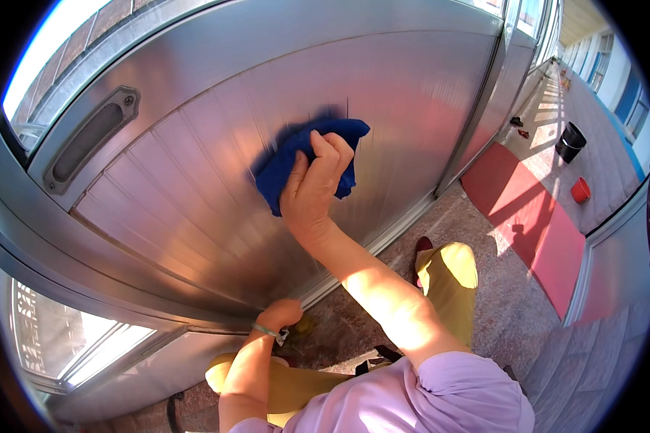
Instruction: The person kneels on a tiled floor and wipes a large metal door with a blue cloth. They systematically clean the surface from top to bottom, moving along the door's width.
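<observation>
A blue cloth (pixel 309 149) is bunched under my right hand (pixel 319 178), pressed against a ribbed metal door panel (pixel 195 178). The cloth's far edge and its reflection look blurred. Low down, my left hand (pixel 281 314) is curled near the panel's bottom edge, a pale bracelet (pixel 265 330) around its wrist. Its fingers are mostly hidden, so whether it holds anything is unclear. A blurred yellowish thing (pixel 305 325) shows just beside it. Up at the left, a recessed metal pull handle (pixel 92 140) is screwed to the door frame.
A metal sill track (pixel 406 222) runs along the door's foot. Red mats (pixel 509 189) lie on the stone floor to the right. Beyond them stand a black bucket (pixel 570 142) and a smaller red bucket (pixel 580 190). Another metal panel (pixel 617 260) edges the right side.
</observation>
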